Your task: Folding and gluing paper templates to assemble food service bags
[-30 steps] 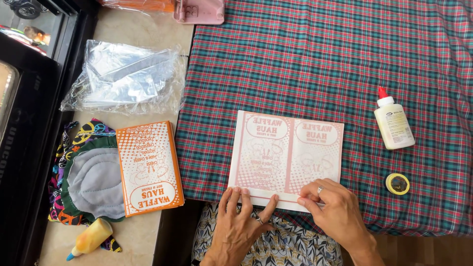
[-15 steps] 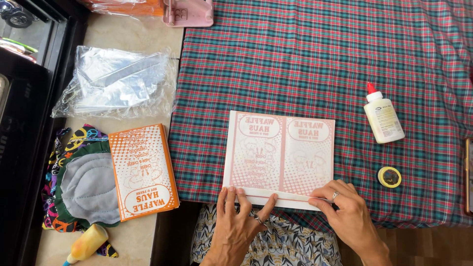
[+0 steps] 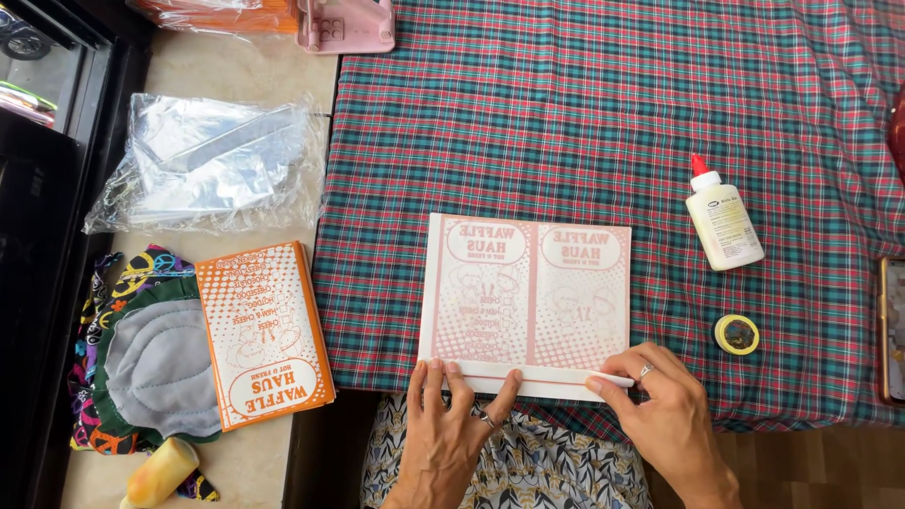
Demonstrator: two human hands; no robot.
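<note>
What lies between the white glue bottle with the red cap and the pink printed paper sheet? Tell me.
Only bare plaid tablecloth lies between the glue bottle and the paper sheet, in the head view.

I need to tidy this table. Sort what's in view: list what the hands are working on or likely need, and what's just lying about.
In use: pink printed sheet, near edge folded up under left hand and right hand. Probably also glue bottle, tape roll.

Lying about: orange sheets, plastic bag, grey cloth, yellow bottle, pink object.
</note>
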